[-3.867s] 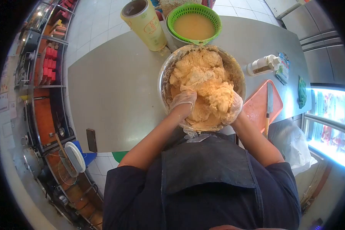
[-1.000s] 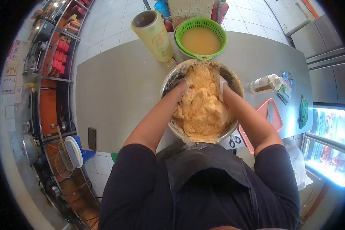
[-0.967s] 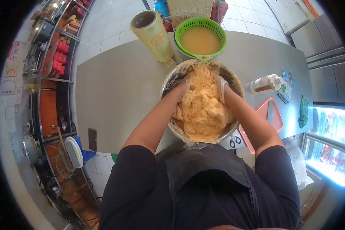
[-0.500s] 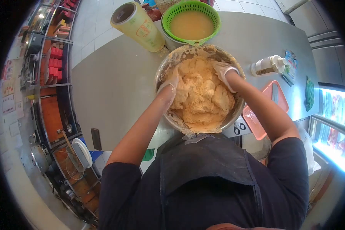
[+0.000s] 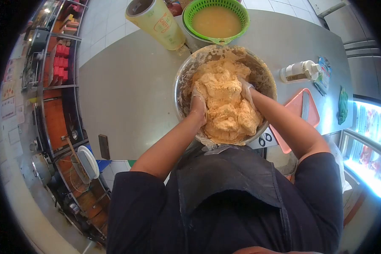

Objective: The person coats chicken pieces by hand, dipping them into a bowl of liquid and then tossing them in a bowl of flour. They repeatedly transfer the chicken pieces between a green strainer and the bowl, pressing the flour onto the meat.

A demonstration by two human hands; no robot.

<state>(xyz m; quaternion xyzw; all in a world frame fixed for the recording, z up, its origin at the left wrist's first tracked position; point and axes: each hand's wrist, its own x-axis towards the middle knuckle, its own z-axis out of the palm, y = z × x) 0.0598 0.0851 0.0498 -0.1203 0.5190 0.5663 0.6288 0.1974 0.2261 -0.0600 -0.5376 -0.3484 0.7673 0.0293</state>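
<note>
A large metal bowl [image 5: 181, 84] holds a heaped, lumpy mass of pale-orange flour-coated pieces [image 5: 224, 99]. My left hand [image 5: 200, 101], in a clear plastic glove, presses into the left side of the heap, its fingers mostly buried. Opposite it, my gloved right hand [image 5: 247, 91] grips the right side, with its fingertips hidden in the coating. Between both hands the pieces are squeezed together into a raised mound. Crumbly coating sticks to the bowl's inner wall.
Behind the bowl stand a green strainer [image 5: 246, 25] with cloudy liquid and a tall yellowish container [image 5: 158, 27]. Right of it are a white bottle [image 5: 300, 72], a pink tray [image 5: 312, 108] with a knife [image 5: 305, 106], and scissors [image 5: 265, 139]. A phone [image 5: 103, 147] lies at the table's left edge.
Both hands have moved inward from the bowl's sides, pushing the coated pieces into a narrower, taller heap. More of the bowl's inner wall shows on both sides.
</note>
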